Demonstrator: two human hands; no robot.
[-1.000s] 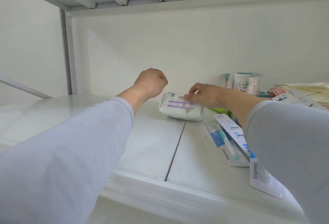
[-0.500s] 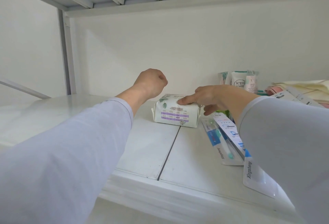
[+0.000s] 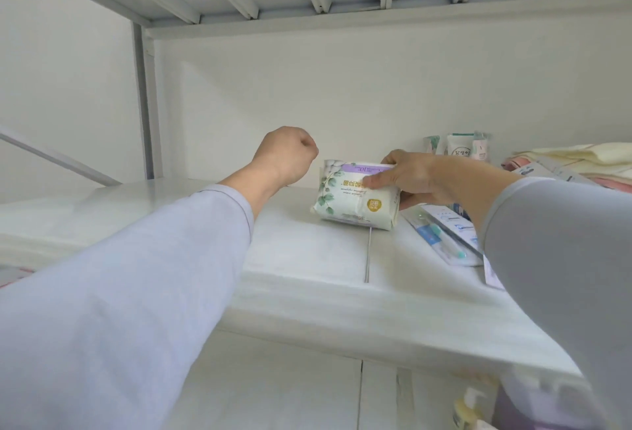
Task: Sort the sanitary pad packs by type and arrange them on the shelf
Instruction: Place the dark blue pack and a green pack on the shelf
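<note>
Now: pad pack tilted up on shelf

Right hand (image 3: pixel 408 176) grips the pad pack (image 3: pixel 355 195) from its right side, thumb on the front. Left hand (image 3: pixel 285 154) is a fist holding nothing, hovering just left of the pack. Pack stands on the shelf (image 3: pixel 301 258) near the back wall; bare shelf to its left, toothbrush packs (image 3: pixel 441 234) to its right.

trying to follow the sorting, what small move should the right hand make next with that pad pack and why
Probably settle the pad pack down on the shelf and let go. The right hand grips it tilted, resting on its lower edge, with bare shelf beneath; the left hand is a fist holding nothing.
</note>
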